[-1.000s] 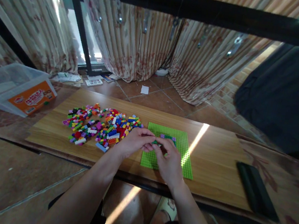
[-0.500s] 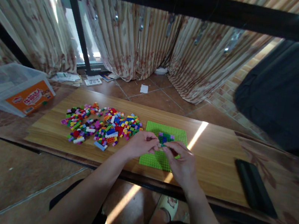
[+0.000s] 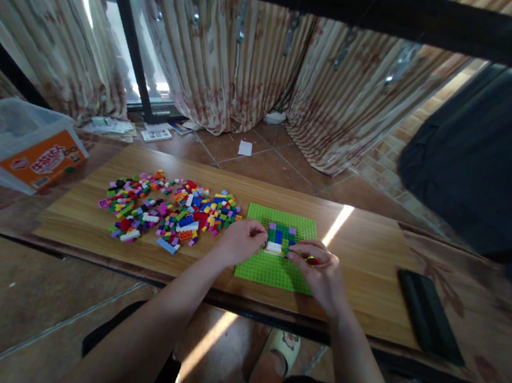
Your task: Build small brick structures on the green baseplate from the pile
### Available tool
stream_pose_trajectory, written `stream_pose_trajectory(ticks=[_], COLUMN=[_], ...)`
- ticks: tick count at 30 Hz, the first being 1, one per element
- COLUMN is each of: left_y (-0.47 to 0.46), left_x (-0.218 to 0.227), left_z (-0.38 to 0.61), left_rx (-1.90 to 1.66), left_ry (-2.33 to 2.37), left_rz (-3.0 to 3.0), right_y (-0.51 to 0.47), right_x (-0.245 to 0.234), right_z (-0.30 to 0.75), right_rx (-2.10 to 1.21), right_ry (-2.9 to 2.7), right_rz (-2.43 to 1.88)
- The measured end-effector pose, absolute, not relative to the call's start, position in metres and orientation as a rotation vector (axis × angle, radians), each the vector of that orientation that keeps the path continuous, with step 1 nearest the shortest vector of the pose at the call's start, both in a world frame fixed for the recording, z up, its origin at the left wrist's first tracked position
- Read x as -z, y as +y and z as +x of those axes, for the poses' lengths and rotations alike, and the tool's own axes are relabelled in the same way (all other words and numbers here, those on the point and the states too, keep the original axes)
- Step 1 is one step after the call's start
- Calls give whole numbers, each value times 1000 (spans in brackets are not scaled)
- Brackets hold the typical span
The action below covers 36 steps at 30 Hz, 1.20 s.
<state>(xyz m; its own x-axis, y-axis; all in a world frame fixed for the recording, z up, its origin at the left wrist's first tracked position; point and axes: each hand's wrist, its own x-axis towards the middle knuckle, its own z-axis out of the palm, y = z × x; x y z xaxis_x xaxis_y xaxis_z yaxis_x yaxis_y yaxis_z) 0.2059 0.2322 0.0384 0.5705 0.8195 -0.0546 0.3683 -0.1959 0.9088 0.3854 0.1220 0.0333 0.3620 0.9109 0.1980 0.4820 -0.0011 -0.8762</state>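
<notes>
A green studded baseplate (image 3: 256,270) lies on the low wooden table. On it sits a block of small toy bricks (image 3: 282,236), with purple, green and blue rows and a white brick (image 3: 274,247) at the near side. At the block's left edge is my left hand (image 3: 242,242), its fingers curled together; whatever is between them is hidden. My right hand (image 3: 319,273) is closed at the block's right side, fingertips by a small green brick. Small yellow and red bricks (image 3: 312,260) show within its curled fingers.
A pile of loose coloured bricks (image 3: 174,214) spreads over the table's left part. Beyond its left end stands a clear plastic box (image 3: 6,142) with an orange label. A dark flat case (image 3: 428,316) lies at the right end. Sunlight crosses the table beside the baseplate.
My hands have moved apart: the left slightly left, the right slightly right and down. The white brick at the block's near side now shows between them. The whole view has shifted a little.
</notes>
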Motion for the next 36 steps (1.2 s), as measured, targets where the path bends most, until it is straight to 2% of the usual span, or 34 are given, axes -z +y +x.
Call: stream_pose_trajectory(ticks=[36], left_y=[219], left_x=[-46], left_z=[211], left_rx=[-500], left_ry=[1079], left_rz=[1976], right_y=[145], right_x=[-5], right_z=[380], right_rx=[-596], right_ry=[-933], right_rz=[-1732])
